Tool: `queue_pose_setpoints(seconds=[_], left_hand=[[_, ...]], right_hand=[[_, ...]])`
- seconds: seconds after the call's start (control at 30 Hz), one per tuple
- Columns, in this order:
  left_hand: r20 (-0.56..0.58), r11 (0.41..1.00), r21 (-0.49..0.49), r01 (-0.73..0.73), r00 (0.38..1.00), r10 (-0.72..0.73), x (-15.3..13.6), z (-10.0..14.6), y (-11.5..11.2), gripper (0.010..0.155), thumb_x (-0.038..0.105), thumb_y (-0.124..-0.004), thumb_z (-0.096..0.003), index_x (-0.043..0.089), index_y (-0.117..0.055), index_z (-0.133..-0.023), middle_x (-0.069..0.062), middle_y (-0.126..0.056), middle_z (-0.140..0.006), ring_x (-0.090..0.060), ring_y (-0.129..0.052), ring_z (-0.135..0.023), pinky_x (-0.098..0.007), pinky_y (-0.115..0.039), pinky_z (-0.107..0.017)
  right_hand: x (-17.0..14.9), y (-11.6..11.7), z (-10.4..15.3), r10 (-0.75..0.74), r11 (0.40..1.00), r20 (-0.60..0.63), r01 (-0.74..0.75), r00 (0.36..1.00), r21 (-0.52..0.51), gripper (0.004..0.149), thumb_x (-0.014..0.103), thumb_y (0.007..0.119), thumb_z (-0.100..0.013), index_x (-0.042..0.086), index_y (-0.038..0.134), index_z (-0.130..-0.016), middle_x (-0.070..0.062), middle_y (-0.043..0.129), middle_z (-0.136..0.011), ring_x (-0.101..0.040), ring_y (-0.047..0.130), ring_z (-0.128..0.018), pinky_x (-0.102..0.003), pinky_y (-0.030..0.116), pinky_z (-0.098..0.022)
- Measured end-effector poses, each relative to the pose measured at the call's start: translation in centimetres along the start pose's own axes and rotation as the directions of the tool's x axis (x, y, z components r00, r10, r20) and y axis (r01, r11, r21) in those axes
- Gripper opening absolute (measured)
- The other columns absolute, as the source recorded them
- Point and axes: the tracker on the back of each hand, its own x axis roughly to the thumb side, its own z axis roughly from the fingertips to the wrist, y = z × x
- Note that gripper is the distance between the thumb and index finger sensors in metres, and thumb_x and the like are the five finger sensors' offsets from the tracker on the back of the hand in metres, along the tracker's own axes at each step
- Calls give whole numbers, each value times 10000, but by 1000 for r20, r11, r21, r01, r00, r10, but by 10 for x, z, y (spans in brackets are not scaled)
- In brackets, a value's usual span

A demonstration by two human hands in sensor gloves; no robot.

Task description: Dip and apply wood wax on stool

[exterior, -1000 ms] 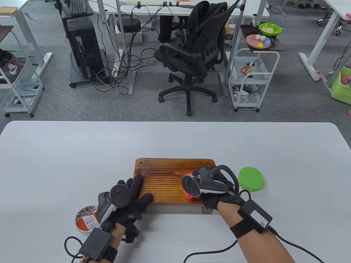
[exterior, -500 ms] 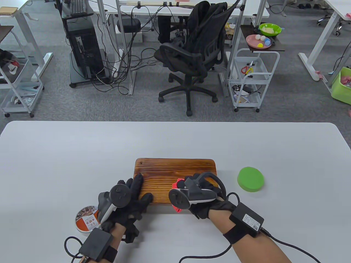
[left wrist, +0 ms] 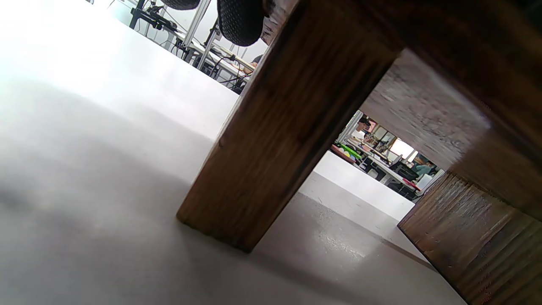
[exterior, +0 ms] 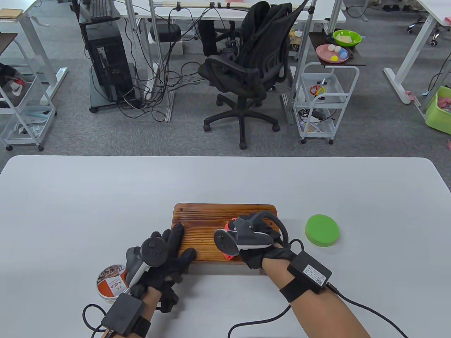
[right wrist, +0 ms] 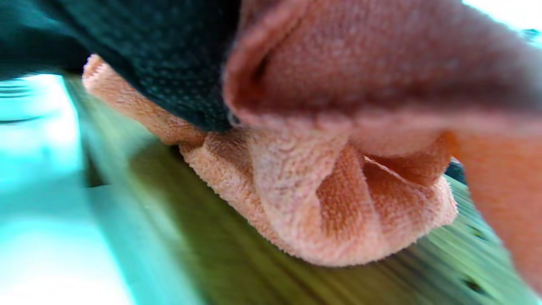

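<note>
My right hand (exterior: 260,243) grips a bunched orange cloth (right wrist: 338,203) and presses it on the stool (exterior: 208,225) top, right of centre. My left hand (exterior: 165,253) rests flat on the stool's left end. The grain runs left-right, along the long axis; the wax tin (exterior: 111,281) sits beside my left wrist.

Orange label on wax tin (exterior: 111,282), characters too small to read
</note>
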Motion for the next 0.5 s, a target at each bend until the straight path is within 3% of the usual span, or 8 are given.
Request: queue_pose_setpoints(seconds=[0.17,0.3,0.4,0.5], left_hand=[[1,1000,-1,-2,1000,2,0,0,0,951,847,-644,-403,415,-268,-1161,-129,-428,-1250,-493,-291,-1134,-816,-322,-697],[2,1000,-2,-4,1000,4,0,0,0,950,846,-645,-403,415,-268,-1161,-130,-428,-1250,-494,-291,-1134,-817,-323,-696],[4,1000,-3,-6,1000,6,0,0,0,950,846,-644,-405,414,-264,-1162,-131,-423,-1251,-494,-290,-1134,-817,-322,-696],[5,1000,-3,-6,1000,6,0,0,0,951,845,-643,-404,413,-265,-1161,-133,-424,-1250,-495,-289,-1133,-817,-321,-696]], right_hand=[[21,-5,4,-56,998,113,57,992,-1,671,350,1016,-322,329,763,-944,-28,837,-958,-302,892,-788,-539,737,-636],[-3,-4,-5,-82,997,6,83,997,-9,672,368,1008,-326,342,757,-948,-18,843,-959,-298,898,-783,-549,735,-624],[-21,2,-17,-20,1000,-120,17,993,-22,670,371,1003,-327,343,757,-950,-19,842,-959,-303,897,-783,-549,736,-621],[-9,0,-22,-40,999,-94,39,995,-20,665,344,1018,-328,313,775,-946,-48,850,-951,-326,895,-774,-554,735,-615]])
